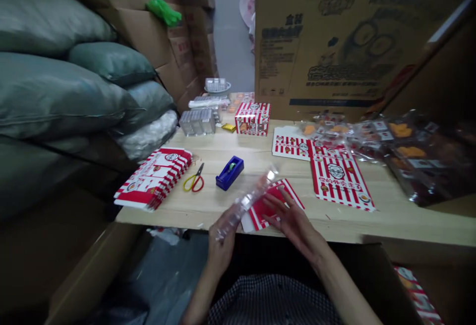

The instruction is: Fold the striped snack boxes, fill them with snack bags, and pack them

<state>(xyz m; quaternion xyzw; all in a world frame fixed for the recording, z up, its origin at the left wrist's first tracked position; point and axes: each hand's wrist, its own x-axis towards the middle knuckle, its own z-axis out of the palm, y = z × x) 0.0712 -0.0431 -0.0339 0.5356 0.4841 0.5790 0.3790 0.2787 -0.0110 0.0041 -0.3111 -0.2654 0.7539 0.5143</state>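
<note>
My left hand [225, 236] is closed round the lower end of a long clear plastic pack [249, 198], blurred and tilted up to the right; its contents are hard to make out. My right hand [292, 218] has its fingers spread over a folded red-and-white striped carton [271, 206] at the table's front edge, and appears to touch it. Beyond the pack stands a blue tape dispenser [229, 172]. Scissors [194, 180] with yellow and red handles lie left of it.
Flat striped cartons are stacked at left [154, 176] and lie at right [339, 174]. An assembled striped box [253, 118] and clear plastic trays [197, 122] stand at the back. Clear-wrapped packs [405, 136] pile up at right, before a large cardboard box [316, 42]. Sacks [63, 89] rise at left.
</note>
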